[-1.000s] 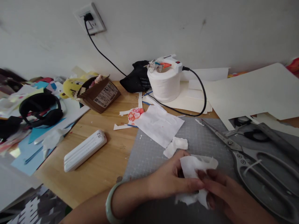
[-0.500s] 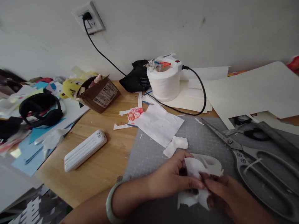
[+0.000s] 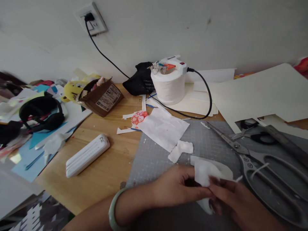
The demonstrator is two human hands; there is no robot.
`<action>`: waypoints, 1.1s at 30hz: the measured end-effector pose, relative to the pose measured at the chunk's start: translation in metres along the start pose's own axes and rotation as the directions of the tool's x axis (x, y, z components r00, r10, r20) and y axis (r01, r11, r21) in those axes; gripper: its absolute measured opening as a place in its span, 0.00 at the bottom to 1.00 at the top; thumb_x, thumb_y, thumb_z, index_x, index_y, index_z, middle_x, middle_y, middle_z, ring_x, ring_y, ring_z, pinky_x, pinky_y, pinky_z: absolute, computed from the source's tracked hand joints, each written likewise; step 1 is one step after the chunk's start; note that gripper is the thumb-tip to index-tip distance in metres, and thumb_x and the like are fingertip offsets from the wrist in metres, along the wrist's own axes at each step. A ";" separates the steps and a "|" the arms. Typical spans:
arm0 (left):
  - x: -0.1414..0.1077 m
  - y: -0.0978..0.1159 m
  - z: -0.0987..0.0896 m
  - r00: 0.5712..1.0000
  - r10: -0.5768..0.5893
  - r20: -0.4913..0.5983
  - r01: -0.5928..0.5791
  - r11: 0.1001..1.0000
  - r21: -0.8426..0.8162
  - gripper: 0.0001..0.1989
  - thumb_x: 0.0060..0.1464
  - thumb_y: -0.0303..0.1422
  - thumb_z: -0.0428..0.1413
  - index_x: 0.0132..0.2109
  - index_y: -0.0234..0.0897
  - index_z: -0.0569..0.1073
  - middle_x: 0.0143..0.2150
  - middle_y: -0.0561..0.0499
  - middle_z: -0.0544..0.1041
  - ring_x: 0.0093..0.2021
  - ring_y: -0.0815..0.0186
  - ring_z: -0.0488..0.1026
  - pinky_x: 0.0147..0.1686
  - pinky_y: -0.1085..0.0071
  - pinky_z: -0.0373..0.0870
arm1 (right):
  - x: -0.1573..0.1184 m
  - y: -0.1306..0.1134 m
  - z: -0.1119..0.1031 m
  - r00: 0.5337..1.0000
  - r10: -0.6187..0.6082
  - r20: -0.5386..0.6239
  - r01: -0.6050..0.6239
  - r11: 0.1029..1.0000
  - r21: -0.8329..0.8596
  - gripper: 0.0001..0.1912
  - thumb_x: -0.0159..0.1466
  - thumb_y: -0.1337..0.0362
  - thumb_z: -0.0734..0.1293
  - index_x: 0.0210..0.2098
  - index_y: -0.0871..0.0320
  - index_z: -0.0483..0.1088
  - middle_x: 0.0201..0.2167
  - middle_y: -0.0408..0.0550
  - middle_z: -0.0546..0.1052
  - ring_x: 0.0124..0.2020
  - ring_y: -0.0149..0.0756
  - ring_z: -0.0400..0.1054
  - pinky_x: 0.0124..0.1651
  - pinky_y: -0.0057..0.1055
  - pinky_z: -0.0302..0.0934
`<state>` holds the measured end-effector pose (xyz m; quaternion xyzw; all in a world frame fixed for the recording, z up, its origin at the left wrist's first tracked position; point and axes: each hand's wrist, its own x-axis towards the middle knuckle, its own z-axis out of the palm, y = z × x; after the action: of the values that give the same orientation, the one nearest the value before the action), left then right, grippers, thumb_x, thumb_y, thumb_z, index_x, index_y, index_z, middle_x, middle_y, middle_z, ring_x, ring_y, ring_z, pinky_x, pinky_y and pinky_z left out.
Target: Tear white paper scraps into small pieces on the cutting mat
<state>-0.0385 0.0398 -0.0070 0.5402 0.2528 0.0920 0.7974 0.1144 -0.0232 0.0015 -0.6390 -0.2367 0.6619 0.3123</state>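
A curled white sheet of paper (image 3: 203, 173) is held between my two hands, above the grey cutting mat (image 3: 149, 163). My left hand (image 3: 179, 186), with a pale green bangle on its wrist, pinches the sheet from the left. The fingertips of my right hand (image 3: 228, 192) close on its right side and touch the left thumb. Part of the paper hangs below my fingers, and its lower edge is partly hidden. A small torn white piece (image 3: 180, 150) lies on the mat just beyond my left hand. Large metal scissors (image 3: 247, 154) lie to the right.
Behind the mat stand a white roll (image 3: 168, 88) with a cord and a white paper sheet (image 3: 166, 128). On the wooden table are a white power bank (image 3: 88, 155) and a cardboard box (image 3: 103, 99). Black headphones (image 3: 42, 112) lie at the left, cream card (image 3: 260, 89) at the right.
The curled paper has turned and shifted slightly in my hands, and less of it hangs below my fingers. My left hand has moved a little lower; both hands keep their grip.
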 end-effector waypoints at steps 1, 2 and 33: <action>0.000 0.001 -0.001 1.000 -0.009 0.012 0.008 1.000 0.026 0.12 0.52 0.37 0.53 0.38 0.31 0.71 0.34 0.48 0.73 0.37 0.67 0.69 0.41 0.71 0.64 | 0.000 -0.001 0.000 1.000 -0.005 0.018 0.005 1.000 -0.011 0.09 0.47 0.57 0.67 0.17 0.54 0.68 0.16 0.42 0.68 0.21 0.34 0.62 0.26 0.28 0.62; 0.000 0.001 -0.002 1.000 -0.014 0.026 0.013 0.999 0.036 0.12 0.53 0.38 0.53 0.38 0.31 0.71 0.34 0.48 0.73 0.37 0.66 0.69 0.41 0.71 0.64 | 0.001 -0.002 0.000 0.999 -0.005 0.034 0.006 1.000 -0.019 0.09 0.47 0.58 0.67 0.16 0.54 0.67 0.15 0.42 0.67 0.20 0.33 0.61 0.26 0.28 0.61; -0.001 -0.002 -0.008 0.999 -0.048 0.003 0.048 0.997 -0.056 0.18 0.48 0.44 0.55 0.25 0.32 0.63 0.23 0.54 0.62 0.24 0.75 0.58 0.25 0.77 0.56 | 0.015 -0.003 -0.015 0.963 -0.008 0.270 -0.191 0.687 0.701 0.13 0.46 0.67 0.71 0.13 0.61 0.62 0.14 0.36 0.58 0.15 0.21 0.46 0.18 0.20 0.47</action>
<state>-0.0432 0.0449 -0.0110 0.5114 0.2622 0.0794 0.8145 0.1299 -0.0119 -0.0077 -0.3868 0.0368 0.7917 0.4714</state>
